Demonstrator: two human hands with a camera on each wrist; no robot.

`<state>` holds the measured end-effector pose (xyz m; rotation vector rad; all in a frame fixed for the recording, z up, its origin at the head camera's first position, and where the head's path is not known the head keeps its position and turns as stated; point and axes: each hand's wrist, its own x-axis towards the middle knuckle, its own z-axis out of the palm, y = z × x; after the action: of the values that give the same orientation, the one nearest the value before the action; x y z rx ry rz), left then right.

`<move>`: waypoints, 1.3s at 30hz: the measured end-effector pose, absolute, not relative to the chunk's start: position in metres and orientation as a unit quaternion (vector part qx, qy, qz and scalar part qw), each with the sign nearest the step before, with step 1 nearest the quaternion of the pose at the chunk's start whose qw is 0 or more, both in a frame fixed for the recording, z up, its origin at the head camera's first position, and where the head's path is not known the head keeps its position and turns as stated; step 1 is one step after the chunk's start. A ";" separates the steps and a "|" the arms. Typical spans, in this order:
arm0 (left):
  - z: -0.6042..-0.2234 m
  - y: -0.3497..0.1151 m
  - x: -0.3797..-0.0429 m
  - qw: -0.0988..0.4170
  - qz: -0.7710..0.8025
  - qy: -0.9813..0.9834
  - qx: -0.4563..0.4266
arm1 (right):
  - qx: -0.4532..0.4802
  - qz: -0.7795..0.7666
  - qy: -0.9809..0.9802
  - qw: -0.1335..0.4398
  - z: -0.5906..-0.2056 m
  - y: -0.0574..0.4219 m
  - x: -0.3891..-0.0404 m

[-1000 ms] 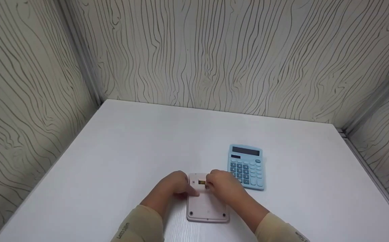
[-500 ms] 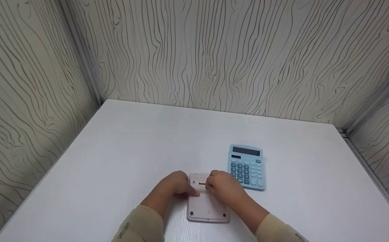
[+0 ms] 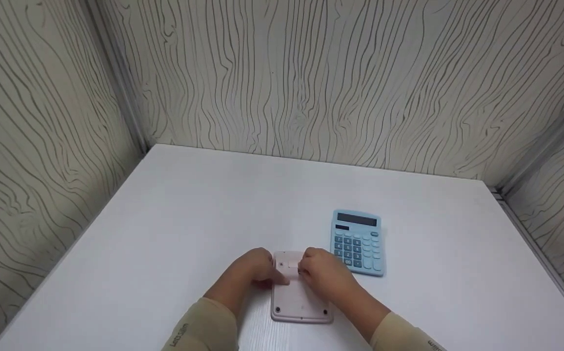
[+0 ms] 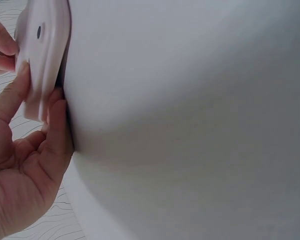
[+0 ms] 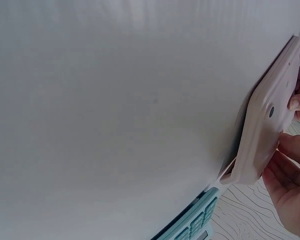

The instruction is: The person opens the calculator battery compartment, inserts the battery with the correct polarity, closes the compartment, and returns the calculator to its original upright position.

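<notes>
A pale pink calculator [image 3: 301, 297] lies back side up near the table's front, rubber feet showing. My left hand [image 3: 258, 265] grips its left edge; the left wrist view shows the thumb [image 4: 20, 85] on its back and fingers at its underside edge. The small battery cover [image 3: 293, 263] sits over the battery slot, its right part hidden by my right hand [image 3: 326, 270]. The curled fingers of that hand pinch at the cover. In the right wrist view the right thumb [image 5: 292, 145] touches the pink back; the fingertips' exact contact is hidden.
A light blue calculator [image 3: 367, 248] lies face up just right of the pink one, its lower left corner behind my right hand. The white table [image 3: 204, 195] meets wood-grain patterned panels [image 3: 282, 83] at the back.
The battery that showed in the slot is now covered: the cover has come down over it, through a narrow dark gap half a second ago. Both hands have barely moved.
</notes>
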<state>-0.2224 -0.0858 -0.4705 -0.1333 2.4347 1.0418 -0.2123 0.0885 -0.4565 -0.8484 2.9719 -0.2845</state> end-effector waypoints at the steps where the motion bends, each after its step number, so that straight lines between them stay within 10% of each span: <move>1: -0.470 -0.086 -0.222 0.243 0.382 0.890 -0.049 | -0.272 -0.092 0.958 0.021 -0.457 0.089 -0.212; 39: -0.470 -0.085 -0.222 0.247 0.379 0.890 -0.055 | -0.226 -0.173 0.956 0.067 -0.454 0.123 -0.215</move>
<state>-0.2217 -0.0854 -0.4702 -0.1499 2.4277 1.0348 -0.2153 0.1233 -0.4544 -0.6812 2.8823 -0.5213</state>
